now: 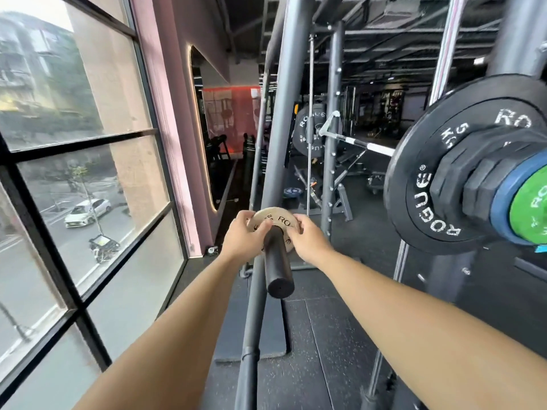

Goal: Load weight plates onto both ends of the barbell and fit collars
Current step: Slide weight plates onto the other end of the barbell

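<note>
Both hands are on it: left hand (241,236) pinches the left edge of the small plate (276,216), right hand (307,241) curls round the right edge, about level with each other. The pale plate sits on a black peg (276,261), roughly a third of the way in from the free end. I'd guess it's a storage horn on the slanted rack upright (257,291), not the bar itself.

The key bit is that the peg's long axis points straight back at the person and slightly down. So the plate only comes free by sliding near, along that line, with no twisting.

The barbell (376,148) end is off to the right and higher, already carrying a black plate (429,179) and a green plate (529,208). The right hand is on that side.
</note>
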